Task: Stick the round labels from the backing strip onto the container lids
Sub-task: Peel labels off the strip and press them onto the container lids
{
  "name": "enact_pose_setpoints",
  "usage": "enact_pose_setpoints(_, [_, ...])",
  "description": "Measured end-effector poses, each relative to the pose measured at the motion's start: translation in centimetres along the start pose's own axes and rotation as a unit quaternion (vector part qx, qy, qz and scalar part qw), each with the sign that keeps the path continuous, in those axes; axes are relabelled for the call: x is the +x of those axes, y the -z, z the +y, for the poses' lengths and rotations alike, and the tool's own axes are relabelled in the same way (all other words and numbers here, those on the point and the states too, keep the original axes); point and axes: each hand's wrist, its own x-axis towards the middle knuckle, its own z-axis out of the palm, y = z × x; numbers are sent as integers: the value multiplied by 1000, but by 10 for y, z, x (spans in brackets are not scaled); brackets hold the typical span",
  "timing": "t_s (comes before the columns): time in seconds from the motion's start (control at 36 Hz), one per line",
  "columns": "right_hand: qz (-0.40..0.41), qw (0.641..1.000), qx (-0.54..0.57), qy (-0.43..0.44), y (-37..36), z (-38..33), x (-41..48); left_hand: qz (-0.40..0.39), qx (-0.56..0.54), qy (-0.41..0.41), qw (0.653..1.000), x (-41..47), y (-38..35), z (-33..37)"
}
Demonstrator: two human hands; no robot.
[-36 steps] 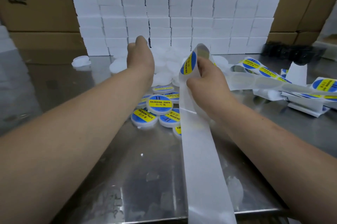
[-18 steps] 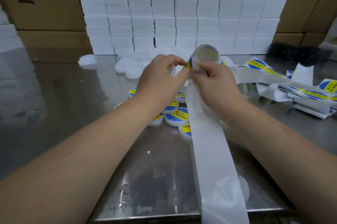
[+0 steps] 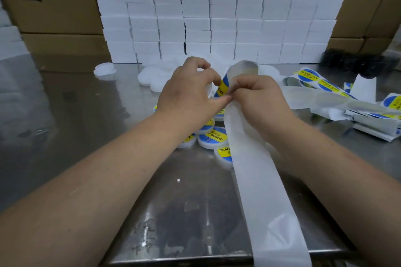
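hanging over the near edge of the worktop [image 3: 195, 234], the backing strip [image 3: 267, 190] is led up to the middle, where it is gripped by the curled fingers of the right hand [image 3: 258, 101]. a round label [image 3: 223, 87] at its fold is pinched between thumb and forefinger of the left hand [image 3: 186, 95]. labelled lids [image 3: 213, 137] are clustered beneath the hands; plain white lids [image 3: 156, 75] are heaped nearer the far edge, before stacked white boxes [image 3: 217, 17].

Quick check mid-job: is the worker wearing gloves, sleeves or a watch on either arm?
No. The left hand and right hand are bare: no gloves, no visible rings. The left forearm and right forearm are bare too, with no sleeve, watch or wristband in view.
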Motion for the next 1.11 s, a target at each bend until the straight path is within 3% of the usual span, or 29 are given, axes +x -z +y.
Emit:
enact_pose_setpoints(0.42, [45,999,9,26,2,2,2,-42,-70,-2,997,-2,-4,0])
enact_pose_setpoints(0.61, [45,999,29,7,2,6,3,-53,-32,-6,998,-1,-4,-1])
enact_pose_setpoints(0.83, [-9,1000,3,10,1,0,-2,-19,2,-6,1000,-1,-7,-2])
enact_pose_setpoints(0.97, [3,1000,-12,9,2,0,-1,-30,12,0,999,-1,-6,-3])
enact_pose_setpoints(1.11, [20,1000,-22,-6,4,2,1,-72,34,-45,996,-1,-5,0])
